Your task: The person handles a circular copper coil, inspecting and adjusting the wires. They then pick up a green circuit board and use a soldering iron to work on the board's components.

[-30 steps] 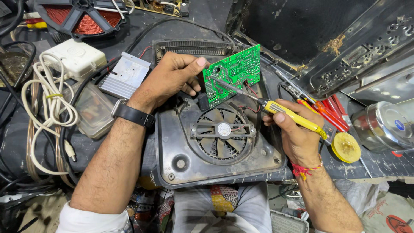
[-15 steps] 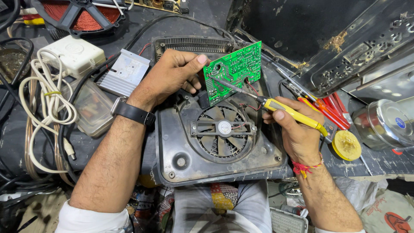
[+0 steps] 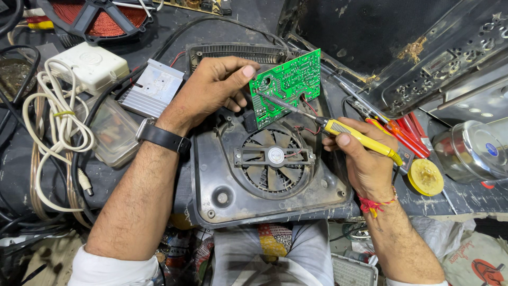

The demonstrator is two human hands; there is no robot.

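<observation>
The dark bench (image 3: 465, 198) is crowded with parts, and in its middle lies a grey plastic housing (image 3: 211, 175) with a round cooling fan (image 3: 275, 157) set in it. At the far left a copper coil (image 3: 100, 13) sits in its black frame, with a white adapter box (image 3: 92, 66), a finned aluminium heat sink (image 3: 153, 87) and a looped white cable (image 3: 53, 137) near it.

Above the fan, the left hand (image 3: 209, 92) holds a green circuit board (image 3: 288, 85) tilted up on its edge — the fingers are closed on its left side, the thumb on top. The right hand (image 3: 362, 164) grips a yellow-handled soldering iron (image 3: 360, 139) like a pen, fingers wrapped tight around the handle. The metal tip touches the solder side of the board, low and a little left of centre.

The step in hand seems to be work on one solder joint. I judge that the next move calls for a steady board and a tip kept only on that joint, since the red wires (image 3: 307, 130) from the board to the housing hang just beside the tip. A small yellow round tin (image 3: 426, 177) lies to the right of the right hand.
</observation>
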